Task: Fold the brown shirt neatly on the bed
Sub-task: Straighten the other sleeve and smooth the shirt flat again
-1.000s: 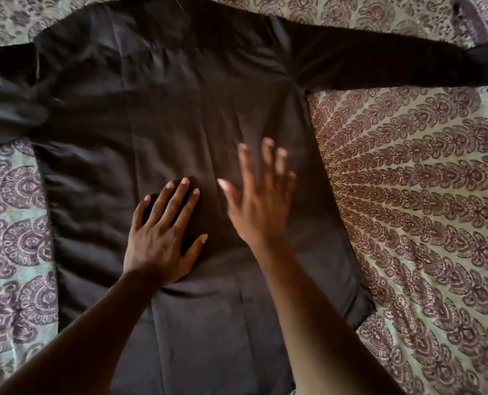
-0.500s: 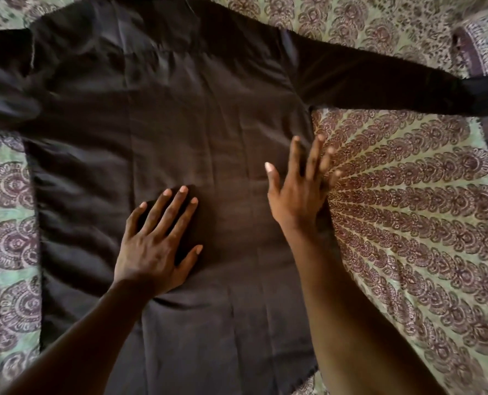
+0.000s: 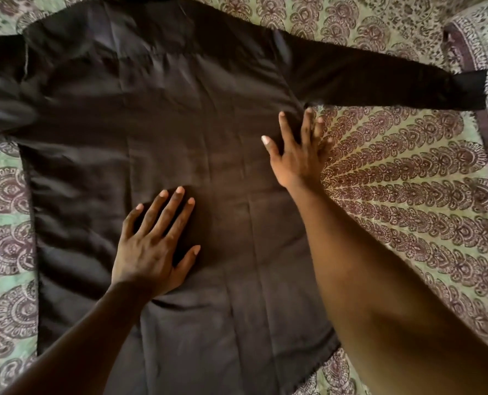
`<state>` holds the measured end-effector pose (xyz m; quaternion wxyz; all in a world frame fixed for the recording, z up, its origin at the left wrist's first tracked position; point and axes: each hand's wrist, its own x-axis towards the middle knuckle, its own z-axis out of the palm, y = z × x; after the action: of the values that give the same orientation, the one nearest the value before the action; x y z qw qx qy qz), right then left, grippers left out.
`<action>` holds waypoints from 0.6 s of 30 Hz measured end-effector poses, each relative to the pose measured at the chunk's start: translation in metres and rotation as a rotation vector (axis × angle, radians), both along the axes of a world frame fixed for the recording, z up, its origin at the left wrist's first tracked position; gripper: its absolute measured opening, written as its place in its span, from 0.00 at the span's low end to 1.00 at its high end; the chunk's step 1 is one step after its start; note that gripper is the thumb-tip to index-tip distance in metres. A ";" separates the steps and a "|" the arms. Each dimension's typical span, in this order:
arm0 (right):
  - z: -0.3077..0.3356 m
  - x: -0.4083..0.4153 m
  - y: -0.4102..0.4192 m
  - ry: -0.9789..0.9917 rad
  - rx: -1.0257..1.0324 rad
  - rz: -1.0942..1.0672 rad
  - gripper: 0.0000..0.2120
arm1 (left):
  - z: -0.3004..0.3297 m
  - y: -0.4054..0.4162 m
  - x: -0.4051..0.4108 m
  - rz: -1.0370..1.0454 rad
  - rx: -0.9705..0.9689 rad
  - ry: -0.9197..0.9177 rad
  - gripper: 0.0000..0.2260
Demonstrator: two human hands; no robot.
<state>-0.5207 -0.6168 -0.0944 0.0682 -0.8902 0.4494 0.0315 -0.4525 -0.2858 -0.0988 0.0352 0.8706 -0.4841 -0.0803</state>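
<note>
Brown fabric fills most of the frame: the brown shirt lies spread flat on the bed, its body running from the top edge down to the bottom centre. Its hem reaches the lower middle of the picture, and faint vertical creases run down the cloth.

One sleeve stretches out toward the upper right, ending in a darker cuff near the right edge. The other sleeve lies bunched at the upper left, partly cut off by the frame.

Underneath, the bed carries a pale green cover printed with maroon paisley and fan shapes, visible along the left edge, across the top and over the whole right side. A dark border stripe of that cover runs down the far right.

At the lower centre, the left hand rests palm down on the shirt's body, its grip apart with fingers spread and flat, holding nothing. The forearm comes in from the lower left corner.

To the right of centre, the right hand sits at the shirt's right side edge, just below the armpit of the outstretched sleeve. Its grip is also apart, fingers extended and pointing up the frame, some over the cloth and some over the patterned cover. Whether it presses the fabric or hangs just above it cannot be told.
</note>
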 end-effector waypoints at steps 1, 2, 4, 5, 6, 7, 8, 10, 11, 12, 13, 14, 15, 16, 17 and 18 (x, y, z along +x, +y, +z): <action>0.004 0.000 0.016 -0.025 -0.044 0.011 0.35 | 0.000 0.000 0.000 0.001 -0.007 0.003 0.37; 0.007 -0.003 0.040 -0.056 -0.074 0.043 0.36 | 0.000 0.000 0.000 0.001 -0.013 0.007 0.37; 0.009 -0.024 0.099 -0.087 -0.048 0.184 0.35 | 0.000 0.001 -0.001 -0.001 -0.010 0.006 0.37; 0.009 -0.041 0.123 -0.061 -0.011 0.253 0.35 | 0.000 0.002 -0.001 -0.003 -0.003 -0.002 0.38; 0.007 -0.063 0.137 -0.027 0.012 0.283 0.34 | -0.001 0.002 -0.001 -0.005 0.005 -0.009 0.38; 0.003 -0.087 0.142 0.001 0.011 0.264 0.34 | -0.002 0.002 0.000 -0.005 0.009 -0.014 0.38; 0.001 -0.111 0.138 0.019 -0.009 0.193 0.34 | -0.002 0.002 -0.001 -0.005 0.009 -0.016 0.38; -0.001 -0.148 0.115 0.042 -0.024 -0.013 0.35 | -0.002 0.002 -0.001 0.000 0.009 -0.025 0.37; 0.000 -0.161 0.105 0.050 -0.007 -0.114 0.36 | -0.002 0.002 -0.002 -0.001 0.006 -0.028 0.37; 0.000 -0.169 0.097 0.052 0.009 -0.196 0.36 | -0.002 0.001 -0.002 -0.004 -0.002 -0.026 0.37; 0.001 -0.172 0.096 0.053 0.007 -0.255 0.37 | -0.001 0.001 -0.003 -0.008 -0.011 -0.021 0.37; 0.004 -0.168 0.102 0.050 -0.017 -0.278 0.37 | -0.001 0.001 -0.003 -0.010 -0.016 -0.018 0.37; 0.007 -0.158 0.113 0.040 -0.056 -0.255 0.38 | -0.001 0.001 -0.003 -0.009 -0.019 -0.019 0.37; 0.010 -0.147 0.128 0.022 -0.077 -0.197 0.38 | -0.001 0.002 -0.004 -0.007 -0.026 -0.020 0.37; 0.010 -0.138 0.146 0.007 -0.074 -0.103 0.37 | -0.002 0.002 -0.004 -0.008 -0.034 -0.019 0.37; 0.010 -0.134 0.165 0.001 -0.058 -0.004 0.37 | -0.002 0.001 -0.005 -0.015 -0.034 -0.021 0.37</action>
<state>-0.6550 -0.4514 -0.0849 0.0421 -0.8909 0.4518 0.0190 -0.4575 -0.2845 -0.1009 0.0443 0.8670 -0.4923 -0.0631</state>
